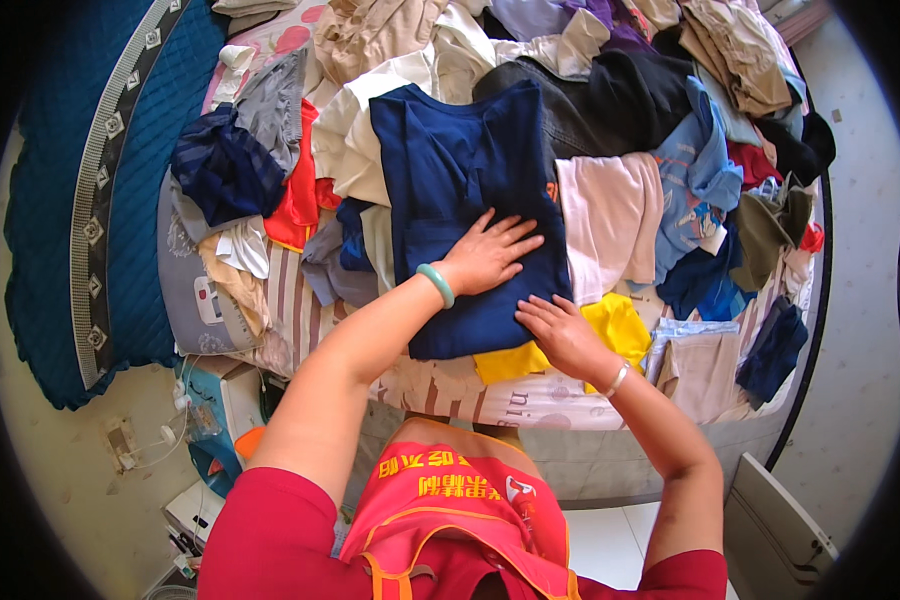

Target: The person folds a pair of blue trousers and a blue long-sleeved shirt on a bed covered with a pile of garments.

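A navy blue shirt [457, 165], folded into a long rectangle, lies on top of the clothes heaped on the bed. My left hand [489, 251], with a pale green bangle above it, rests flat on the middle of the shirt, fingers spread. At the shirt's lower right edge my right hand [564, 334] lays its fingertips on the cloth; a silver bracelet circles that wrist. Bright yellow cloth [616, 330] shows beneath and beside the right hand. Pale pink cloth [607, 225] lies just right of the shirt, and white cloth [349, 142] shows at its left.
Around the shirt are dark grey trousers [619, 101], a light blue garment [690, 180], a dark blue striped bundle [225, 165] and folded beige cloth [697, 375]. A blue quilted curtain [52, 225] hangs at left. Below it stands a small cabinet [236, 397] with cables. The striped bedsheet [450, 390] shows at the near edge.
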The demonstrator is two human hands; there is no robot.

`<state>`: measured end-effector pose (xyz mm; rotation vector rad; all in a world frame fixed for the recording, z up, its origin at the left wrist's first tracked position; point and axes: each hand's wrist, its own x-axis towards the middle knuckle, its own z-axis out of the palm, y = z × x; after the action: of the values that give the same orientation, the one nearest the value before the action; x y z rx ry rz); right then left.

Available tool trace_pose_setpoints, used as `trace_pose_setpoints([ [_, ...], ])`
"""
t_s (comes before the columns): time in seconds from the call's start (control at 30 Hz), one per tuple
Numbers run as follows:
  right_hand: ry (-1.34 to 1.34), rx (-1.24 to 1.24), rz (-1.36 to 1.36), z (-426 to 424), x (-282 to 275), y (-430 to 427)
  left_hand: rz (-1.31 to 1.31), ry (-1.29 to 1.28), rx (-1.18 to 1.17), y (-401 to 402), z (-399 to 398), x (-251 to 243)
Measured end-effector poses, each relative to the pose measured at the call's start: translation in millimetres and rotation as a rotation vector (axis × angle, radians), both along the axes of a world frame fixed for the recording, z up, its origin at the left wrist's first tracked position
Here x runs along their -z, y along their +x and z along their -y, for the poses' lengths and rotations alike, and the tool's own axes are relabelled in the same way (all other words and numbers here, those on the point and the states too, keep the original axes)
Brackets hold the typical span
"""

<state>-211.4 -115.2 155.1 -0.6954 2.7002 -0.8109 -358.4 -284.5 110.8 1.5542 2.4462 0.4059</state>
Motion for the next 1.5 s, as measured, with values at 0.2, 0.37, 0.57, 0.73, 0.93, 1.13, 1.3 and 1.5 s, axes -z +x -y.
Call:
trace_pose_setpoints([
  [0.2,-0.113,-0.012,0.493,-14.9,-99.6,-58.6,0.105,0.061,0.058,-27.0,50.1,-32.6],
  [0.37,-0.185,0.079,0.716,-36.5,-136.8,-187.2,1.129,0.275,-0.101,-72.1,104.5,-29.8],
  [0.57,-0.257,0.695,0.752,-39.6,-72.1,-306.9,1.911,1.081,-0.741,-102.0,112.4,-39.2],
  [0.73,-0.374,0.835,0.487,-42.0,-14.1,-298.6,1.296,0.937,-0.975,-96.2,101.7,-44.0],
  [0.93,-0.185,0.795,0.023,-48.4,21.1,-308.3,0.141,0.669,-1.012,-113.7,97.1,-26.0],
  [1.13,-0.244,0.832,0.322,-26.2,1.7,-316.9,0.52,0.798,-1.063,-156.3,87.1,-25.3],
  [1.3,-0.306,0.794,0.321,-22.9,-17.2,-298.0,0.718,0.762,-1.002,-167.0,78.9,-23.1],
  [1.5,-0.507,0.709,0.189,-32.1,-72.0,-254.1,1.267,0.908,-0.813,-149.8,87.0,-64.5],
])
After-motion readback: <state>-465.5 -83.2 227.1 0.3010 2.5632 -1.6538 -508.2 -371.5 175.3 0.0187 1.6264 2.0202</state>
